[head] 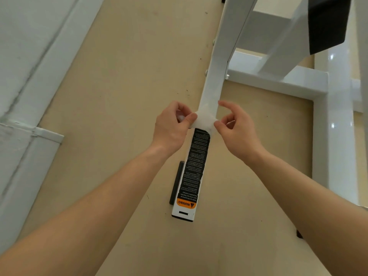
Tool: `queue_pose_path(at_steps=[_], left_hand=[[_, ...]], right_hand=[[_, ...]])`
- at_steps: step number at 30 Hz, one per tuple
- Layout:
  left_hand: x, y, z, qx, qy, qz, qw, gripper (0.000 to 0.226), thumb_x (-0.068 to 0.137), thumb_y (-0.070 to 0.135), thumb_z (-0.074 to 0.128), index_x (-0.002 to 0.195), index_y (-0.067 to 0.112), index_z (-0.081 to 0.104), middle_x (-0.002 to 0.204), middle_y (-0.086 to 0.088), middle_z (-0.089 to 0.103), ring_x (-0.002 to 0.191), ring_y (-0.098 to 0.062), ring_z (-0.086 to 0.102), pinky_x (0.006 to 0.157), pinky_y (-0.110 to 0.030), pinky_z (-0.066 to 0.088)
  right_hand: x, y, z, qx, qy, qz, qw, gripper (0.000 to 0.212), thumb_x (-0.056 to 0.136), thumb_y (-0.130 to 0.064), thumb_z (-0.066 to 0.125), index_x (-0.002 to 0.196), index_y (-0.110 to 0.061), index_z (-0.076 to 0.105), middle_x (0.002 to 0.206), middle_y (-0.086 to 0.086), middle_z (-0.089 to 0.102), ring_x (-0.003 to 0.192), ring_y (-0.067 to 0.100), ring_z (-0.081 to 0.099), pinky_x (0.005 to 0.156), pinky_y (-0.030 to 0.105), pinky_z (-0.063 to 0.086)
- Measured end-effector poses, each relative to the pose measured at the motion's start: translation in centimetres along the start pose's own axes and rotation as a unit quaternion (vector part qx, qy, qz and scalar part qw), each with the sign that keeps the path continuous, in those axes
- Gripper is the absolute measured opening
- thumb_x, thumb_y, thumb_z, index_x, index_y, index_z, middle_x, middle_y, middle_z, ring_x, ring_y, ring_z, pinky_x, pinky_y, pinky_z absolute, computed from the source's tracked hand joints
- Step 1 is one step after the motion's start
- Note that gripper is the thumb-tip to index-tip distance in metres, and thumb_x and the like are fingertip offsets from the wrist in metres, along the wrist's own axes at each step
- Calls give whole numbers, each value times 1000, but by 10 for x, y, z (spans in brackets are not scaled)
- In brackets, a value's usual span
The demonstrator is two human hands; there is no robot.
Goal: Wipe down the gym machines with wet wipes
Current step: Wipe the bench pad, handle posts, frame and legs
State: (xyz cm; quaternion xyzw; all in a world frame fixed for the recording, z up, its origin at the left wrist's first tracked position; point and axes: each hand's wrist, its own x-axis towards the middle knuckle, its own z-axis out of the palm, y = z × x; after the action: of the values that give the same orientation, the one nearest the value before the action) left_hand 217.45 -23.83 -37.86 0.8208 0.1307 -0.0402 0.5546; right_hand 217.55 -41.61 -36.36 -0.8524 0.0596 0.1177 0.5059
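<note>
We see a white wet wipe draped across a white steel bar of the gym machine, near the middle of the view. The bar runs over the beige floor from about 6 o'clock up toward 1 o'clock. The wipe lies on the bar's top face, touching the far end of a long black warning label whose orange band sits at the near end.

The left hand is at the wipe's 9 o'clock side. Its thumb presses the wipe's left end against curled fingers, and a bit of white shows inside the fist. The right hand is at the 3 o'clock side and pinches the wipe's right end between its thumb and a bent finger. Its index finger arches free just beside the bar. Both forearms are bare.

A black rubber foot juts from under the bar at 9 o'clock of the label. At 2 o'clock, more white frame tubing joins the bar, and a black pad sits above it. A pale wall fills the view from 9 to 11 o'clock.
</note>
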Motion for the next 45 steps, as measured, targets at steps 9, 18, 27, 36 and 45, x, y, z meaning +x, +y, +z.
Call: queue_pose_path(at_steps=[9, 18, 27, 36, 45], left_hand=[[-3, 5, -12, -42, -24, -23, 999, 11, 92, 15, 71, 100, 21, 69, 91, 5, 68, 76, -8, 62, 67, -20, 56], [2, -3, 3, 101, 59, -56, 992, 26, 89, 35, 74, 108, 25, 60, 105, 8, 60, 93, -15, 62, 84, -32, 53], [-13, -10, 32, 83, 34, -48, 995, 18, 96, 35, 64, 99, 20, 75, 86, 13, 71, 81, -6, 65, 76, -19, 48], [30, -9, 45, 140, -55, -33, 988, 44, 107, 34, 39, 78, 11, 62, 71, 2, 61, 66, -13, 54, 54, -22, 32], [130, 30, 62, 175, -100, -60, 978, 52, 107, 39, 34, 111, -1, 66, 115, -22, 67, 110, -36, 61, 78, -32, 40]], right_hand=[[5, 0, -7, -18, -43, 34, 998, 15, 95, -28, 65, 84, -18, 65, 78, -8, 61, 66, 7, 53, 65, 26, 46], [4, 11, -5, -78, 67, 107, 989, 17, 94, -35, 65, 105, -24, 59, 108, -5, 59, 98, 18, 61, 89, 41, 53], [-11, 9, 37, -99, 55, 98, 989, 33, 103, -43, 47, 106, -20, 71, 97, -5, 70, 87, 13, 62, 73, 30, 45], [21, 8, 40, -126, -26, 130, 983, 54, 109, -43, 17, 107, -14, 63, 98, 3, 65, 89, 22, 60, 78, 33, 42], [131, -14, 14, -144, 1, 137, 980, 54, 110, -36, 20, 129, -2, 58, 132, 21, 59, 123, 37, 55, 93, 31, 40]])
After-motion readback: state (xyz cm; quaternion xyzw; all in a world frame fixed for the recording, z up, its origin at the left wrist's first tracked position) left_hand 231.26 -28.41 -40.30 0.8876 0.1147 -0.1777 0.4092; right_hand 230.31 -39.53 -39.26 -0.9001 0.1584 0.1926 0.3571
